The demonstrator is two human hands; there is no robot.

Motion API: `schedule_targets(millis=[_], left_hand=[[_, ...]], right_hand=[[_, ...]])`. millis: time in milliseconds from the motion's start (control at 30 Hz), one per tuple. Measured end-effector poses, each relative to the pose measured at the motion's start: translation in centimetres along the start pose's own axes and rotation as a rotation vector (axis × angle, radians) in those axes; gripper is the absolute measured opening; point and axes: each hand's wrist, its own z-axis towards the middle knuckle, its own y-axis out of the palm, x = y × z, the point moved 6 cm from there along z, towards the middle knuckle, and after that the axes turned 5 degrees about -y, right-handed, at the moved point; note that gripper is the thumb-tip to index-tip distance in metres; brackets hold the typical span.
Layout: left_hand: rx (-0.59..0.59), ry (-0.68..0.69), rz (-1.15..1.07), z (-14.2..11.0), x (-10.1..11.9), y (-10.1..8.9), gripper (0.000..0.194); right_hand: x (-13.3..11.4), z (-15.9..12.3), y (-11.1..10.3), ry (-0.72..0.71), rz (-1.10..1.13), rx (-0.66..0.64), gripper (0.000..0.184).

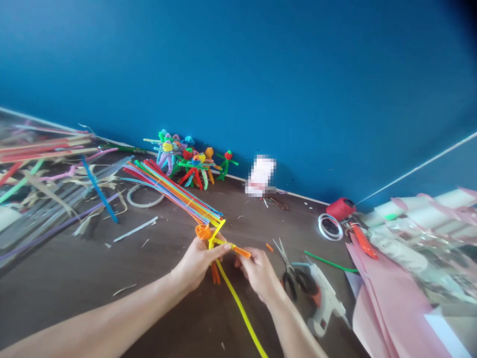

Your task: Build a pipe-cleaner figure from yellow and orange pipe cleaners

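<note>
My left hand [196, 261] pinches a small orange pipe-cleaner figure [204, 232] with a coiled head, holding it just above the dark brown table [156, 293]. My right hand [258, 272] is closed on the figure's orange arm and on a long yellow pipe cleaner [238, 304] that wraps round the figure and trails toward me. A bundle of many-coloured pipe cleaners [169, 190] lies just behind my hands, running up to the left.
Several finished pipe-cleaner figures [192, 161] stand against the blue wall. Black-handled scissors [292, 271], a white glue gun [325, 298] and a green pipe cleaner [330, 262] lie right of my hands. Tape rolls [330, 226], pink paper [387, 303] and plastic wrap sit right; strips litter the left.
</note>
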Motion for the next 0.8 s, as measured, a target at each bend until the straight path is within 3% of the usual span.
schedule_targets(millis=[300,567,800], left_hand=[[0.01,0.064,0.124,-0.1,0.6,0.2,0.021],[0.06,0.135,0.256,-0.2,1.0,-0.2,0.019],[0.008,0.172,0.337,-0.2,1.4,0.1,0.017]], right_hand=[[-0.4,-1.0,2.2,-0.016,0.056,-0.121,0.036],[-2.6,-1.7,2.7,-0.073,0.004,-0.195,0.023],[-6.4,-2.6,0.1,-0.239,-0.302,-0.037,0.023]])
